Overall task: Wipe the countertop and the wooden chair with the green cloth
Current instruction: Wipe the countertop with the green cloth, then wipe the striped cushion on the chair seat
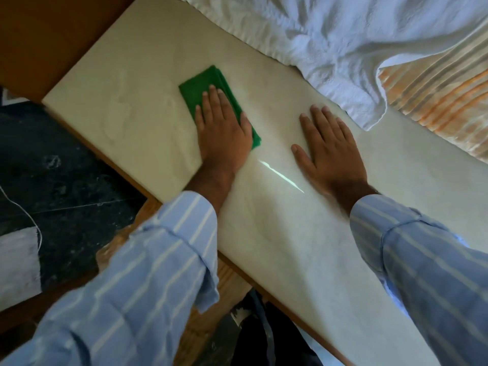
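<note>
Green cloth (208, 93) lies folded on the pale bench (137, 83) under your left hand (224, 136), fingers (211, 101) flat, gripping nothing, right hand (330, 151) likewise; pushing farther could snag the white towel (330, 40).

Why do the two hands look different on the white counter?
The left hand presses flat on the folded green cloth, while the right hand lies on the bare countertop. The left hand's fingers sit close together; the right hand's thumb sticks out wide. Both are palm down, with striped blue sleeves.
</note>
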A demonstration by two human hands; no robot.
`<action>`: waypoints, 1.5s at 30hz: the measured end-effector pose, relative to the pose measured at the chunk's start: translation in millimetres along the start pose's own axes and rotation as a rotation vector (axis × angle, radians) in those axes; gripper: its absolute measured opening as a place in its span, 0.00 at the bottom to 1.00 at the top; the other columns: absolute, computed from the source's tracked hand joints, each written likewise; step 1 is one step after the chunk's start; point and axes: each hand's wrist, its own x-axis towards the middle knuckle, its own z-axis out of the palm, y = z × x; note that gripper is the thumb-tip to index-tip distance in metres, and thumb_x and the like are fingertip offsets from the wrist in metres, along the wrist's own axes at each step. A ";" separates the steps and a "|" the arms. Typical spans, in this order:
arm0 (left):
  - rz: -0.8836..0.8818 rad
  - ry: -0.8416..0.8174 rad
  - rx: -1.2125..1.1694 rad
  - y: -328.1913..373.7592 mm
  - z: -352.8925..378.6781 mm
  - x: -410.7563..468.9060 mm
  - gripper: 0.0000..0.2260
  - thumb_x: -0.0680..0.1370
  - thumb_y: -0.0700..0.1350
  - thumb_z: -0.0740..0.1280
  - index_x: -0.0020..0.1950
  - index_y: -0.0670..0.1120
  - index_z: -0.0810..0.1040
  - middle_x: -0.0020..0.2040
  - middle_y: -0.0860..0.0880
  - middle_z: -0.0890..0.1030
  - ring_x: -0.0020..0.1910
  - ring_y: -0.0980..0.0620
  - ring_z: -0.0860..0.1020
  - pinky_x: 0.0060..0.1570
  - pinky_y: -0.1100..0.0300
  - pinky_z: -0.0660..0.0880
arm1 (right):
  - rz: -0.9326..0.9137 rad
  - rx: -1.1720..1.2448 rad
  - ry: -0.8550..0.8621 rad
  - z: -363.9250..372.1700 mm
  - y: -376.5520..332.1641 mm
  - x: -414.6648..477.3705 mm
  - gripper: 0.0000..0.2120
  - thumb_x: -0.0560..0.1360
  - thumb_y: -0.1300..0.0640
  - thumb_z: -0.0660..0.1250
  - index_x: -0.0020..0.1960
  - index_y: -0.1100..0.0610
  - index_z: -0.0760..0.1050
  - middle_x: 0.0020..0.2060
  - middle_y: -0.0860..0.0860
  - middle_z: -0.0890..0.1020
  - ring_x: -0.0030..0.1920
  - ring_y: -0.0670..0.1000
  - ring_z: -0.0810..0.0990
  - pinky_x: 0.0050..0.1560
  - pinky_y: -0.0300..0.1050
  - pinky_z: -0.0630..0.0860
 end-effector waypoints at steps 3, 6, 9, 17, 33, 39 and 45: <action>0.089 -0.011 -0.003 9.5 1.5 -56.6 0.32 0.82 0.55 0.48 0.81 0.36 0.54 0.82 0.39 0.56 0.81 0.41 0.55 0.79 0.42 0.53 | -0.002 0.011 0.008 -1.4 -1.6 -1.1 0.33 0.86 0.40 0.52 0.86 0.54 0.55 0.87 0.56 0.56 0.87 0.56 0.53 0.86 0.55 0.50; 0.124 -0.013 -0.018 7.5 -1.1 -83.5 0.32 0.83 0.56 0.49 0.81 0.37 0.54 0.83 0.40 0.56 0.82 0.41 0.56 0.78 0.42 0.54 | 0.001 0.024 0.011 -0.7 -2.1 -2.3 0.33 0.86 0.41 0.52 0.86 0.54 0.56 0.86 0.56 0.57 0.87 0.57 0.53 0.86 0.56 0.51; 0.128 -0.049 -0.007 4.6 -7.3 -92.7 0.32 0.83 0.56 0.49 0.81 0.38 0.53 0.83 0.40 0.55 0.82 0.42 0.54 0.79 0.43 0.54 | -0.004 0.032 -0.004 -1.4 0.2 -1.9 0.32 0.87 0.42 0.54 0.86 0.54 0.56 0.86 0.56 0.57 0.87 0.57 0.53 0.86 0.57 0.51; 0.139 -0.114 -0.198 -53.7 -63.6 0.4 0.19 0.82 0.48 0.63 0.67 0.38 0.74 0.67 0.36 0.75 0.67 0.36 0.72 0.66 0.44 0.71 | 0.175 0.157 -0.190 -24.7 -61.1 -12.3 0.32 0.86 0.37 0.56 0.74 0.63 0.72 0.76 0.65 0.71 0.78 0.64 0.68 0.77 0.56 0.65; -0.612 -0.006 -1.611 -146.8 -57.4 -100.7 0.11 0.72 0.38 0.75 0.54 0.41 0.82 0.50 0.43 0.87 0.51 0.41 0.86 0.47 0.47 0.84 | 0.499 1.056 -0.397 -39.7 -151.5 -24.3 0.10 0.71 0.56 0.80 0.49 0.53 0.81 0.46 0.51 0.85 0.49 0.54 0.84 0.45 0.51 0.81; -0.765 0.150 -1.851 -240.1 -31.2 -200.9 0.13 0.79 0.50 0.70 0.61 0.46 0.82 0.60 0.44 0.85 0.60 0.44 0.83 0.53 0.46 0.82 | 0.488 1.340 -0.482 -4.7 -230.2 -62.2 0.11 0.72 0.63 0.80 0.50 0.58 0.80 0.47 0.58 0.89 0.48 0.55 0.90 0.53 0.57 0.88; -0.769 0.207 -1.651 -333.9 10.2 -242.5 0.05 0.80 0.47 0.70 0.50 0.48 0.84 0.50 0.49 0.87 0.53 0.49 0.85 0.49 0.53 0.83 | 0.397 1.213 -0.571 60.6 -296.1 -70.0 0.16 0.75 0.65 0.78 0.60 0.64 0.77 0.56 0.65 0.87 0.56 0.64 0.88 0.59 0.66 0.84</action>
